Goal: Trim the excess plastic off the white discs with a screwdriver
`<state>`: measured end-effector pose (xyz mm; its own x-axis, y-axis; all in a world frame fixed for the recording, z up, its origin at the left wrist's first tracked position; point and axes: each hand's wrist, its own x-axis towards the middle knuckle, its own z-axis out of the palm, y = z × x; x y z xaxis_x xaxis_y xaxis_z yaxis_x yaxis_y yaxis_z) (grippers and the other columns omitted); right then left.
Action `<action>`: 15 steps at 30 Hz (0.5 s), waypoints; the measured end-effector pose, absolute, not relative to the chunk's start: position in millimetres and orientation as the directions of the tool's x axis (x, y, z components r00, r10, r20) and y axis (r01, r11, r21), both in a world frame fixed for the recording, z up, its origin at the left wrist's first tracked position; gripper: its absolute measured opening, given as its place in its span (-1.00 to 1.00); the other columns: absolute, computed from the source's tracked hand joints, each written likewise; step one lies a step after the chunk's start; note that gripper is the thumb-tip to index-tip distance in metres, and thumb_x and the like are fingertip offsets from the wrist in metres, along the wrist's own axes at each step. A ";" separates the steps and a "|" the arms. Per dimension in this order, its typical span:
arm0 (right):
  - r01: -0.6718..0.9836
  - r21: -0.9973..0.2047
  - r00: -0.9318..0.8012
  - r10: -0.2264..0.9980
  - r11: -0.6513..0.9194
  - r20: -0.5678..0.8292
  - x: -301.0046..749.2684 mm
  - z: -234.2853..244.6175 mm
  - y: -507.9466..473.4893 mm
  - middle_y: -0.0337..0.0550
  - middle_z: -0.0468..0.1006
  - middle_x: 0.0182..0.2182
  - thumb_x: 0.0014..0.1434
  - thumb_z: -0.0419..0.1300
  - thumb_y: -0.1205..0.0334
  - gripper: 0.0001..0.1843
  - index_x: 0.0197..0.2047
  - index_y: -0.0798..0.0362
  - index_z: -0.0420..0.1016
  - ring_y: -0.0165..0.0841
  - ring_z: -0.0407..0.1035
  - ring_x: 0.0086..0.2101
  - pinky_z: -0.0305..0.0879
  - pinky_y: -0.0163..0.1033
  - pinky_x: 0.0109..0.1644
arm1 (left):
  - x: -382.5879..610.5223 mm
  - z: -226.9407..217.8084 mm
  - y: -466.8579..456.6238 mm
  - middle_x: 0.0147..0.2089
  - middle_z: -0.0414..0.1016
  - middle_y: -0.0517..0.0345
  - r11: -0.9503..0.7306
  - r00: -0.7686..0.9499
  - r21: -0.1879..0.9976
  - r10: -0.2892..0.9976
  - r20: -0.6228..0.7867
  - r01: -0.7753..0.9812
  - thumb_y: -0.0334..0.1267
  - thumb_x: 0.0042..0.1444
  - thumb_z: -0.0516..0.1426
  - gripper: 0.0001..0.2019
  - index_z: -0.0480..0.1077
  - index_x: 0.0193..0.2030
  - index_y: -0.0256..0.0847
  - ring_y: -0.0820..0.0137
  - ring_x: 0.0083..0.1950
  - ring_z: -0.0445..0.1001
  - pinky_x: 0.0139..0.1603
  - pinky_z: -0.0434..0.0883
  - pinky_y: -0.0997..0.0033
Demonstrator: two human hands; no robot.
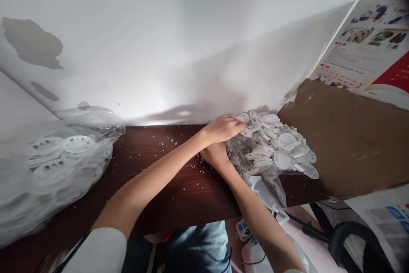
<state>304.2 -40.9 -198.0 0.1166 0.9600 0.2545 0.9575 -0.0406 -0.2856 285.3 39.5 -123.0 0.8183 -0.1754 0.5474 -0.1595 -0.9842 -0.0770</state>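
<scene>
My left hand (226, 128) reaches across to the right, its fingers curled together at the edge of a heap of white plastic discs (284, 141). Whatever it grips, if anything, is hidden. Below the left wrist, my right hand (215, 153) rests low at the tabletop beside a pile of small clear and metallic bits (238, 153). Its fingers are mostly covered by the left forearm and the hand itself. Several tiny pale pieces (200, 170) lie scattered around it on the dark wooden table (153, 196).
A clear plastic bag (96, 179) full of round white parts stands at the left. Brown cardboard (358, 136) and a printed poster (361, 56) lean at the right. Behind the table rises a white wall (143, 43). A loose plastic bag (268, 190) hangs over the front edge.
</scene>
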 end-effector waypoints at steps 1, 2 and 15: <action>0.958 -0.273 0.151 0.961 -0.085 0.232 304.1 -196.6 -41.6 0.35 0.56 0.09 0.50 0.00 0.19 -0.51 0.37 0.21 0.39 0.09 0.54 -0.07 0.38 0.01 -0.06 | 263.5 -125.3 46.9 -0.23 0.65 0.05 -0.992 0.817 0.069 -0.050 0.574 -0.109 -0.35 0.45 0.09 -0.82 0.54 -0.08 -0.17 0.36 -0.25 0.57 -0.17 0.46 0.28; 0.959 -0.253 0.182 0.960 -0.125 0.214 304.2 -195.5 -42.5 0.30 0.57 0.06 0.50 -0.01 0.19 -0.54 0.33 0.17 0.43 0.02 0.56 -0.13 0.38 -0.04 -0.12 | 240.7 -129.3 53.6 -0.24 0.64 0.05 -0.973 0.798 0.230 0.113 0.592 -0.033 -0.26 0.45 0.13 -0.86 0.53 -0.05 -0.18 0.38 -0.34 0.54 -0.27 0.45 0.31; 0.934 -0.342 0.201 0.945 -0.105 0.259 318.0 -205.3 -41.7 0.02 0.54 -0.11 0.46 0.13 0.20 -0.77 -0.07 0.04 0.62 -0.24 0.48 -0.19 0.28 -0.25 -0.09 | 78.2 -216.7 65.5 -0.04 0.69 -0.11 -0.008 0.321 0.987 0.945 0.060 -0.161 -0.01 0.04 0.45 -0.52 0.54 -0.01 -0.26 0.17 -0.04 0.70 0.10 0.60 0.11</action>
